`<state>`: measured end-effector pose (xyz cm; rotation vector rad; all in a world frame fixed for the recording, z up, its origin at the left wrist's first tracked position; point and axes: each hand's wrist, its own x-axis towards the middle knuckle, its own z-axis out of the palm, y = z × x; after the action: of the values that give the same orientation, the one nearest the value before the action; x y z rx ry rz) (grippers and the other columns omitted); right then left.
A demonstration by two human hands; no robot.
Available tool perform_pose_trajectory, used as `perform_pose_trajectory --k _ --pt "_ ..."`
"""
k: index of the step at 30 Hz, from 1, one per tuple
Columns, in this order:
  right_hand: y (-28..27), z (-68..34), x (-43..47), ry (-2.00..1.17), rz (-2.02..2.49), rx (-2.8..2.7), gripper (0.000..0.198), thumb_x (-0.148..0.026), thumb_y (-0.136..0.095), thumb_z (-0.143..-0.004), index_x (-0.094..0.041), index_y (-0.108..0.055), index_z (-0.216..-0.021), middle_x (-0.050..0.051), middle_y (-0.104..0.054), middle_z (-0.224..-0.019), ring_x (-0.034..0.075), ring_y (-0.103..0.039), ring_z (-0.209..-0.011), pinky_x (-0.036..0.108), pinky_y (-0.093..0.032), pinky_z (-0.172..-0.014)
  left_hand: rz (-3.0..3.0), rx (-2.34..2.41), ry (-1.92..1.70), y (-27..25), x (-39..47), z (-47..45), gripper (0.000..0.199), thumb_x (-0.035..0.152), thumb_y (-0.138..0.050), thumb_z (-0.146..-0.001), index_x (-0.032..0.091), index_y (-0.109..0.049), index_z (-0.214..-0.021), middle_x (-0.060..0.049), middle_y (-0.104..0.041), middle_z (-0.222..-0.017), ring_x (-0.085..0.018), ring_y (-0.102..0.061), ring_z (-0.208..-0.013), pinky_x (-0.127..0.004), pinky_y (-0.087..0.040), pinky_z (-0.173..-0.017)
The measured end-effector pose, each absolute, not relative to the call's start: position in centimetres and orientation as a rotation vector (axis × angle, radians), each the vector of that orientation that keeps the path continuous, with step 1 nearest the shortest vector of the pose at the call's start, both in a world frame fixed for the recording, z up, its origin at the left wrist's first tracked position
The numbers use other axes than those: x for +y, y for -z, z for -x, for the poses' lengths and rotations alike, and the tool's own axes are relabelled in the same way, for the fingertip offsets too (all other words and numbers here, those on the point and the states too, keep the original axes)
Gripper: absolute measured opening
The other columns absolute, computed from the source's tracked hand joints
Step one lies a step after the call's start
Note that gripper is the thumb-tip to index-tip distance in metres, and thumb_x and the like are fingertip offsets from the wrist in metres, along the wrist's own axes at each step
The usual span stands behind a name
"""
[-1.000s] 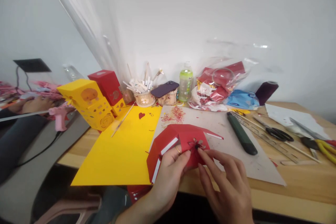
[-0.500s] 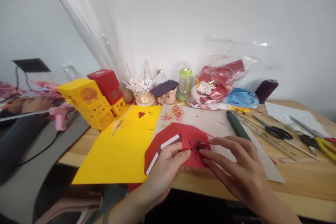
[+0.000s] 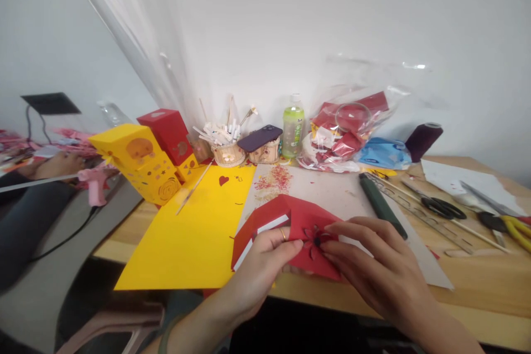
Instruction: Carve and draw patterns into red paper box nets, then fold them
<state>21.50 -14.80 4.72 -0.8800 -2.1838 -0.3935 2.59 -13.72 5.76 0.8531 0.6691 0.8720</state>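
Observation:
A folded red paper piece (image 3: pixel 265 213) with white strips along its edges is held above the table's front edge. My left hand (image 3: pixel 265 260), a ring on one finger, grips its middle between a thumb on top and fingers partly hidden underneath. A flower (image 3: pixel 311 242) with a dark centre is cut into the flat red panel. At its right side, my right hand (image 3: pixel 373 257) has thumb and fingertips closed together on the petals.
Yellow card (image 3: pixel 186 249) and a grey sheet (image 3: pixel 332 185) lie beneath. Behind stand a yellow box (image 3: pixel 136 160), red box (image 3: pixel 166 133), phone (image 3: pixel 260 138) and bottle (image 3: pixel 293 127). Scissors (image 3: pixel 443 207) and a green cylinder (image 3: pixel 381 204) lie right. Another person's hand (image 3: pixel 62 165) is far left.
The red paper piece has shifted slightly right and tilted, with both hands moving along. The right fingers have drawn closer together over the flower's petals.

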Motion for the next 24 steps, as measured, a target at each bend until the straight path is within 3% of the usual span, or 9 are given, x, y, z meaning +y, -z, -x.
perform_pose_trajectory --k 8,12,17,24 --pt "-5.0 -20.6 -15.9 0.285 0.954 -2.056 0.016 -0.011 -0.06 -0.082 -0.019 -0.06 -0.096 0.009 -0.061 -0.095 0.022 -0.053 -0.091 0.036 -0.047 -0.075 -0.85 0.627 -0.898 -5.3 -13.8 -2.5 0.024 0.027 -0.066 -0.078 0.014 -0.071 -0.098 -0.007 -0.069 -0.083 -0.012 -0.063 -0.07 -0.019 -0.046 -0.066" --pt "-4.8 -19.8 -16.4 0.468 0.969 -2.026 0.015 -0.016 -0.067 -0.077 -0.018 -0.063 -0.092 0.01 -0.062 -0.097 0.024 -0.053 -0.092 0.037 -0.046 -0.076 -0.878 0.604 -0.919 -5.0 -14.1 -2.7 0.024 0.023 -0.061 -0.083 0.017 -0.069 -0.104 -0.007 -0.069 -0.095 -0.016 -0.063 -0.086 -0.022 -0.047 -0.073" --pt "-5.0 -19.3 -16.3 0.48 0.979 -2.025 0.009 -0.013 -0.066 -0.078 -0.015 -0.064 -0.087 0.012 -0.061 -0.096 0.025 -0.052 -0.092 0.038 -0.044 -0.075 -0.915 0.588 -0.931 -4.9 -14.3 -2.7 0.025 0.023 -0.057 -0.086 0.02 -0.067 -0.109 -0.007 -0.065 -0.109 -0.018 -0.06 -0.098 -0.024 -0.047 -0.078" --pt "-5.2 -19.4 -16.1 0.408 0.977 -1.998 0.008 -0.007 -0.061 -0.08 -0.014 -0.064 -0.083 0.012 -0.061 -0.096 0.025 -0.051 -0.092 0.038 -0.043 -0.076 -0.99 0.573 -0.919 -4.6 -14.6 -2.5 0.027 0.023 -0.055 -0.088 0.021 -0.064 -0.113 -0.006 -0.067 -0.106 -0.02 -0.059 -0.101 -0.032 -0.042 -0.092"
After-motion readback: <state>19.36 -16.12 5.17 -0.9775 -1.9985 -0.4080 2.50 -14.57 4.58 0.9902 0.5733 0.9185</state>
